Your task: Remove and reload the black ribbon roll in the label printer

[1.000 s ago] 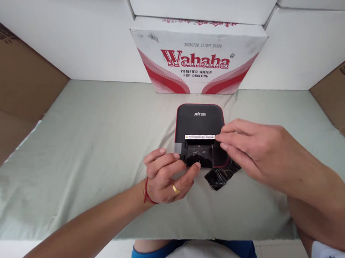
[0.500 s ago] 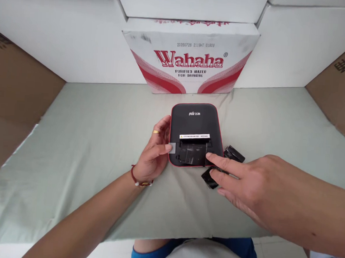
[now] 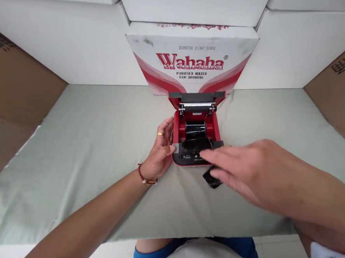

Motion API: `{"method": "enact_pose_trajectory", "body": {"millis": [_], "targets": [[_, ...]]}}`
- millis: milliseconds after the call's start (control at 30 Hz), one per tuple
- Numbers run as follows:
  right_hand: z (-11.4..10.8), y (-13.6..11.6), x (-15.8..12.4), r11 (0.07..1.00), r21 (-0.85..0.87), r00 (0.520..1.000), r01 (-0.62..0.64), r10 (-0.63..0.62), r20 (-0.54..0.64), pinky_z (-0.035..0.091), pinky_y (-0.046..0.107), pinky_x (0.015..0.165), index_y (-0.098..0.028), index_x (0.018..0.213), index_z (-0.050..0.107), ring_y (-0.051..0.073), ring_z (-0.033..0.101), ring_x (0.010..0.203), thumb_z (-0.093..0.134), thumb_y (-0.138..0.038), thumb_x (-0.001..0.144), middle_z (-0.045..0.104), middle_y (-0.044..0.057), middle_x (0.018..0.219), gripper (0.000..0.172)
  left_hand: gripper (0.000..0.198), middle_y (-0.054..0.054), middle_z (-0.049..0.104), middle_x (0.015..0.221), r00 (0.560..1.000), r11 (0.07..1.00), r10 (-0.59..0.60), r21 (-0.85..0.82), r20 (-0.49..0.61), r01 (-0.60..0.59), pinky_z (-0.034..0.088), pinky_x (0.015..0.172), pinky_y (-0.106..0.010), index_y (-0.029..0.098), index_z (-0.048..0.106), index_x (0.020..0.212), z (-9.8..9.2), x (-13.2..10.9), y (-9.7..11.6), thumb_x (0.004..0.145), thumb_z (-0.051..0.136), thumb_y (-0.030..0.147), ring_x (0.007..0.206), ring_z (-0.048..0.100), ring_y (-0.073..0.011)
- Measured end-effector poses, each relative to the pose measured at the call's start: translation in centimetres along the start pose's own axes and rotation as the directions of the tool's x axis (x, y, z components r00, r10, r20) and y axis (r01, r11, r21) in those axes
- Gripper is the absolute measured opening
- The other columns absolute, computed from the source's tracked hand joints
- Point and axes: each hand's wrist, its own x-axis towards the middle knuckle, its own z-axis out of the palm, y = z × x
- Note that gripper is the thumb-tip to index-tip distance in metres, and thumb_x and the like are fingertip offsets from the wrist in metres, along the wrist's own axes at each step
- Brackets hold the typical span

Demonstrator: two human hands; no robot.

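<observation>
A small black and red printer (image 3: 195,138) sits on the cloth-covered table with its lid (image 3: 196,96) swung up and back. Inside the red bay lies a dark roll (image 3: 195,127). My left hand (image 3: 159,151) rests against the printer's left side, thumb on the grey tab at its edge, fingers apart. My right hand (image 3: 246,168) hovers flat over the printer's front right corner, fingers stretched out and holding nothing. A crumpled black wrapper (image 3: 212,179) lies on the table partly under that hand.
A white and red Wahaha water carton (image 3: 191,60) stands right behind the printer, with white boxes stacked around it. Brown cardboard walls (image 3: 19,92) flank both sides. The pale green tablecloth (image 3: 87,139) covers the table to its near edge.
The printer's lid has sprung open from closed, showing the red bay and roll. My right hand moved up over the printer's front; my left hand stayed at the left side.
</observation>
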Motion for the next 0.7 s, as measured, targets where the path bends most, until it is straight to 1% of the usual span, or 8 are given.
{"method": "enact_pose_trajectory", "body": {"millis": [100,167,267,333,400,500,567,700], "targets": [[-0.5,0.7,4.5,0.994,0.056,0.995,-0.093,0.090,0.049,0.040,0.034,0.065,-0.023,0.106,0.081,0.018,0.063,0.064,0.058,-0.031,0.117,0.079,0.002,0.081,0.027,0.078,-0.004,0.055,0.181,0.999,0.999,0.037,0.003,-0.004,-0.037,0.037,0.148,-0.058,0.041,0.064,0.157,0.2,0.0,-0.4,0.088,0.096,0.059,0.176,0.043,-0.0352],[-0.6,0.8,6.9,0.981,0.083,0.984,-0.176,0.173,0.050,0.036,0.034,0.064,-0.022,0.090,0.076,0.018,0.057,0.061,0.056,-0.031,0.116,0.072,0.001,0.072,0.034,0.076,-0.003,0.055,0.181,0.999,0.999,0.040,-0.011,0.000,-0.040,0.036,0.148,-0.058,0.041,0.065,0.156,0.4,0.0,-0.4,0.089,0.095,0.059,0.176,0.043,-0.0351],[-0.5,0.3,8.6,0.954,0.138,0.955,-0.267,0.281,-0.096,0.033,0.035,0.065,-0.023,0.085,0.072,0.018,0.054,0.062,0.050,-0.036,0.120,0.069,0.001,0.072,0.043,0.075,-0.001,0.054,0.181,0.999,0.998,0.038,-0.040,0.009,-0.038,0.033,0.150,-0.057,0.042,0.066,0.154,0.7,0.1,-0.4,0.088,0.096,0.059,0.178,0.041,-0.0343],[-0.4,-0.1,8.6,0.931,0.129,0.903,-0.341,0.363,-0.230,0.034,0.036,0.066,-0.024,0.090,0.073,0.019,0.058,0.065,0.042,-0.040,0.123,0.072,0.003,0.076,0.049,0.076,-0.002,0.055,0.181,0.999,0.998,0.043,-0.046,0.010,-0.042,0.032,0.150,-0.057,0.041,0.067,0.154,0.7,0.1,-0.4,0.087,0.097,0.060,0.177,0.042,-0.0345],[-0.3,-0.2,8.2,0.909,0.077,0.870,-0.410,0.415,-0.265,0.036,0.036,0.067,-0.024,0.094,0.075,0.021,0.063,0.069,0.039,-0.041,0.124,0.076,0.005,0.081,0.050,0.078,-0.004,0.056,0.180,0.999,0.998,0.046,-0.043,0.008,-0.046,0.033,0.149,-0.058,0.040,0.066,0.154,0.5,0.2,-0.5,0.086,0.098,0.060,0.176,0.043,-0.0353],[0.1,0.3,8.2,0.905,-0.026,0.904,-0.424,0.421,-0.079,0.035,0.037,0.067,-0.024,0.097,0.078,0.024,0.071,0.077,0.049,-0.035,0.120,0.083,0.006,0.088,0.039,0.079,-0.005,0.057,0.179,0.999,0.998,0.046,-0.039,0.012,-0.046,0.036,0.147,-0.058,0.040,0.065,0.155,0.3,0.3,-0.8,0.086,0.098,0.060,0.174,0.046,-0.0354],[0.4,0.7,8.7,0.913,-0.090,0.913,-0.397,0.403,0.063,0.034,0.037,0.066,-0.024,0.105,0.082,0.026,0.076,0.084,0.056,-0.029,0.116,0.088,0.007,0.101,0.028,0.078,-0.004,0.058,0.178,0.998,0.998,0.054,-0.036,0.014,-0.054,0.038,0.146,-0.057,0.040,0.065,0.155,0.2,0.4,-0.9,0.087,0.097,0.060,0.173,0.047,-0.0349],[0.8,0.9,10.6,0.921,-0.218,0.907,-0.323,0.367,0.206,0.040,0.036,0.063,-0.024,0.118,0.087,0.029,0.082,0.096,0.065,-0.021,0.107,0.090,0.012,0.125,0.024,0.078,-0.005,0.058,0.177,0.998,0.997,0.068,-0.038,0.019,-0.067,0.039,0.145,-0.057,0.039,0.066,0.154,0.2,0.5,-1.0,0.087,0.098,0.059,0.172,0.048,-0.0353]]}}
